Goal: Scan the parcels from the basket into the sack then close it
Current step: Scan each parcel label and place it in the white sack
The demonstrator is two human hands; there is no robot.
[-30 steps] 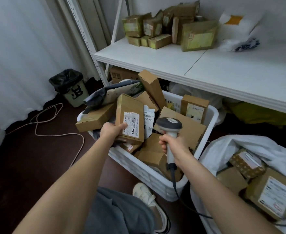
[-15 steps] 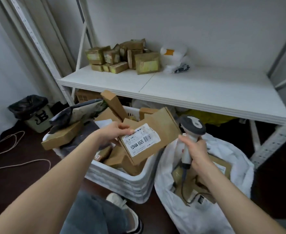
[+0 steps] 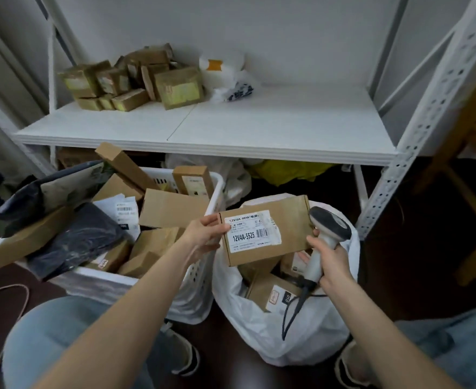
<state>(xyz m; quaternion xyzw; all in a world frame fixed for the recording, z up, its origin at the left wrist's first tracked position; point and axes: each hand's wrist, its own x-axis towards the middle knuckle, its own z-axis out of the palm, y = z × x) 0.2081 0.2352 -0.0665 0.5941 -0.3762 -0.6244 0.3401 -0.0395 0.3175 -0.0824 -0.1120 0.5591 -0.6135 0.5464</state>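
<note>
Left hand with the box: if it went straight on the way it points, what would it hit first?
Likely the scanner in the right hand; the box that the left hand grips looks almost against it, depth unclear.

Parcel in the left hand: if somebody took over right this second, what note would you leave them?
Left hand grips the labelled parcel by its left edge, above the open sack.
Right hand grips the scanner, its head beside the parcel's right edge.
Done: several boxes lie in the sack.
Left: whether this parcel is scanned cannot be told; drop it in, work through the heap of parcels in the basket, then close the sack.
</note>
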